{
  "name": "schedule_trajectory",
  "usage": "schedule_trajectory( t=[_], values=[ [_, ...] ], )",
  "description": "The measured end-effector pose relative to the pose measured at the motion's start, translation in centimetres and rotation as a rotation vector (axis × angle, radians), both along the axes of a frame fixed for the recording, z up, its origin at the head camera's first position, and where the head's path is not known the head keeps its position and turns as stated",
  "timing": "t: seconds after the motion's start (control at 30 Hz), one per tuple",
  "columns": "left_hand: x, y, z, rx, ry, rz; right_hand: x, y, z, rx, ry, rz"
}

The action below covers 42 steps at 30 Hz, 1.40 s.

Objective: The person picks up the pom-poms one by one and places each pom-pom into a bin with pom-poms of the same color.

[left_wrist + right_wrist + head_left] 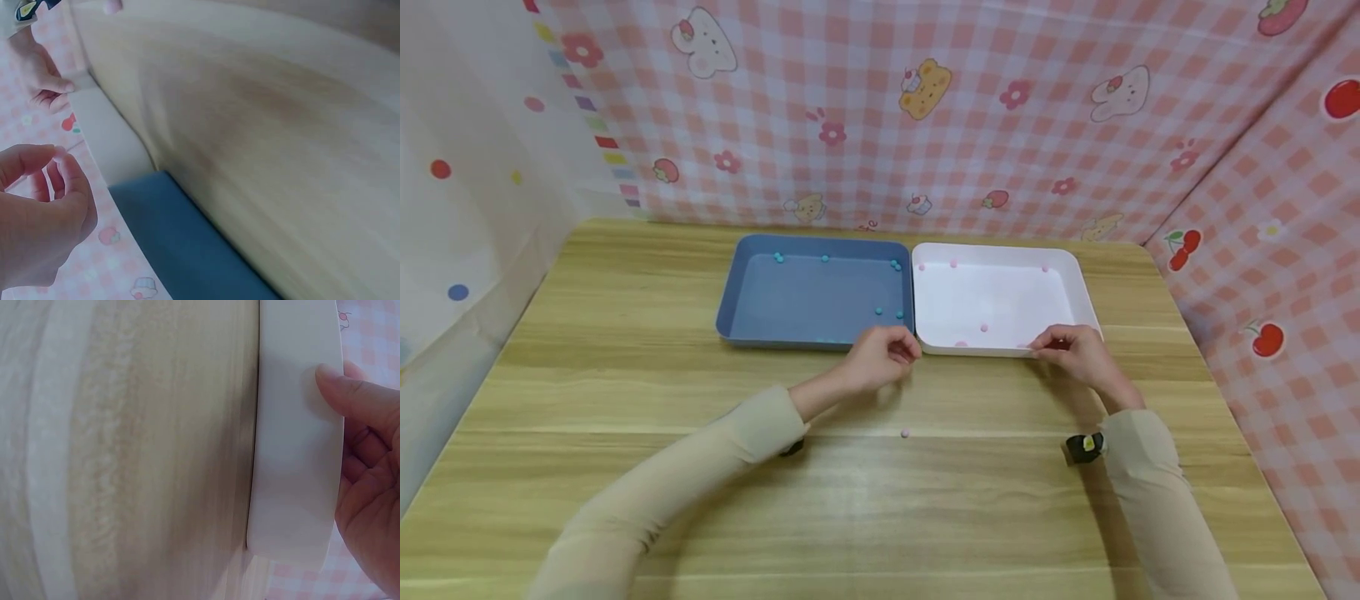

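Observation:
My left hand point(883, 358) is above the front right corner of the blue tray point(820, 342), next to where it meets the white tray point(973, 351). Its thumb and index finger come together at the tips, pinching what looks like a small pink bead point(60, 150), mostly covered by the fingertips. My right hand point(1078, 354) grips the front rim of the white tray near its right corner, thumb on the outer wall and fingers over the inside. Several pink beads point(984, 327) lie in the white tray; several teal beads point(878, 311) lie in the blue one.
One pink bead point(905, 432) lies on the wooden table point(850, 517) in front of the trays, between the forearms. A pink checked cloth point(865, 108) hangs behind the table and on the right; a pale dotted cloth point(467, 208) hangs on the left.

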<state>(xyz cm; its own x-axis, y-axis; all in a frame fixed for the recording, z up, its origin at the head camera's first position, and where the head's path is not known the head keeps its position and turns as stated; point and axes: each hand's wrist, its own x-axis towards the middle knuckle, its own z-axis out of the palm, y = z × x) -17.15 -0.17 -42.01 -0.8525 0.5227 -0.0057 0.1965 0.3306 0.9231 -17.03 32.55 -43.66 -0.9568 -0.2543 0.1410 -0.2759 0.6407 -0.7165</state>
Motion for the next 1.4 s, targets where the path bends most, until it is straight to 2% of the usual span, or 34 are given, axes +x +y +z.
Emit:
schedule_trajectory(
  t=[0.17, 0.27, 0.37, 0.6, 0.93, 1.0, 1.1, 1.17, 1.27, 1.4],
  values=[
    [-0.5, 1.2, 0.4, 0.042, -0.012, 0.027, 0.1, 0.1, -0.1, -0.023, 0.023, 0.016],
    [-0.9, 1.9, 0.5, 0.064, -0.022, 0.053, 0.2, 0.2, -0.1, -0.094, 0.034, 0.048],
    [-1.3, 2.7, 0.8, 0.088, -0.039, 0.081, 0.3, 0.2, 0.0, -0.121, 0.034, 0.059],
    [-2.2, 4.0, 1.1, 0.138, -0.091, 0.134, 0.1, 0.2, -0.2, -0.007, 0.001, 0.005],
    [-4.2, 6.2, 1.4, 0.163, -0.076, 0.179, 0.0, 0.2, 0.1, 0.009, -0.01, -0.001],
    [-4.4, 6.7, 1.6, 0.16, -0.077, 0.187, 0.4, -0.4, 1.0, 0.01, -0.011, 0.003],
    [-4.8, 7.5, 1.8, 0.144, -0.069, 0.196, 0.6, -0.6, 1.2, 0.011, -0.019, 0.008],
    [-5.1, 8.0, 1.7, 0.133, -0.071, 0.204, 0.5, -0.5, 1.1, 0.016, -0.019, 0.011],
    [-5.4, 8.5, 1.4, 0.133, -0.079, 0.217, 0.0, 0.3, 0.1, 0.005, -0.023, 0.01],
    [-5.8, 8.8, 1.0, 0.13, -0.09, 0.248, -0.1, 0.3, 0.0, -0.003, -0.036, -0.002]
  ],
)
